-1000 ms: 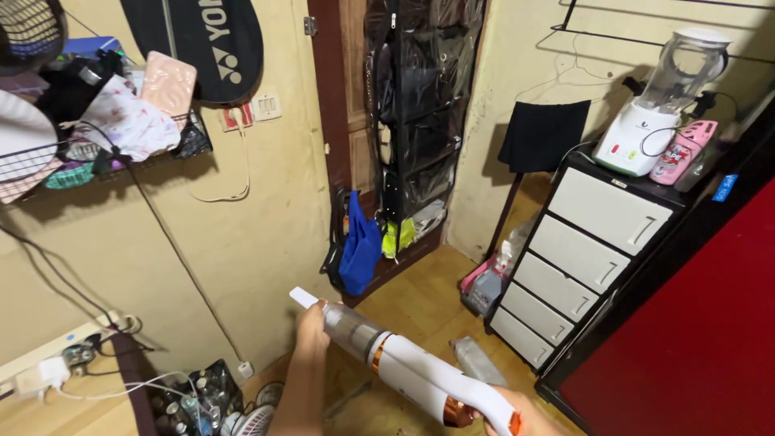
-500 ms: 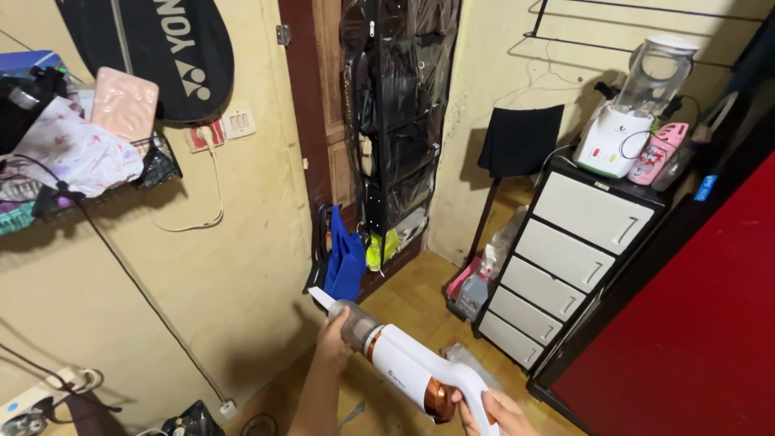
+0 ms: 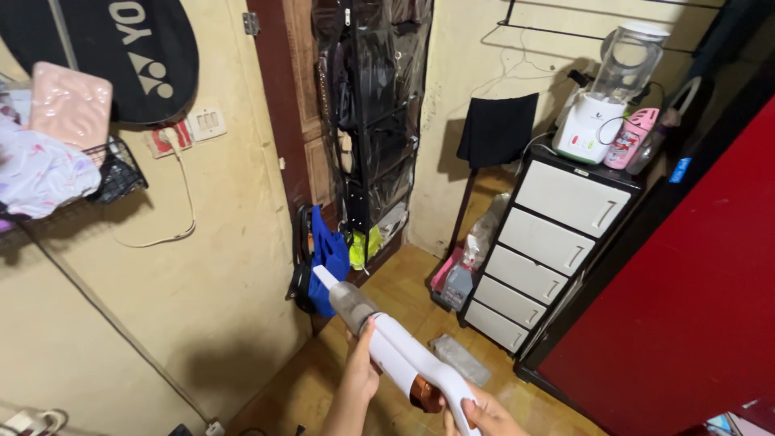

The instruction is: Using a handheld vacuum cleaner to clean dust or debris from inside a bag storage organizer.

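A white handheld vacuum [image 3: 400, 353] with a clear dust cup and copper trim points up and left toward a blue bag [image 3: 329, 257] hanging by the door. My left hand [image 3: 362, 367] cups the vacuum's body from below, just behind the dust cup. My right hand [image 3: 478, 416] grips its handle at the bottom edge of the head view. The flat white nozzle tip [image 3: 324, 277] sits just in front of the blue bag.
A white drawer chest [image 3: 549, 250] stands right, with a blender [image 3: 601, 89] and a pink item on top. A red panel [image 3: 694, 291] fills the right. A black hanging organiser [image 3: 371, 113] covers the door. A clear packet [image 3: 460, 359] lies on the wooden floor.
The view has swung right, so the wall shelf and floor clutter slid out on the left. The vacuum has risen and moved toward the blue bag, with both hands still on it.
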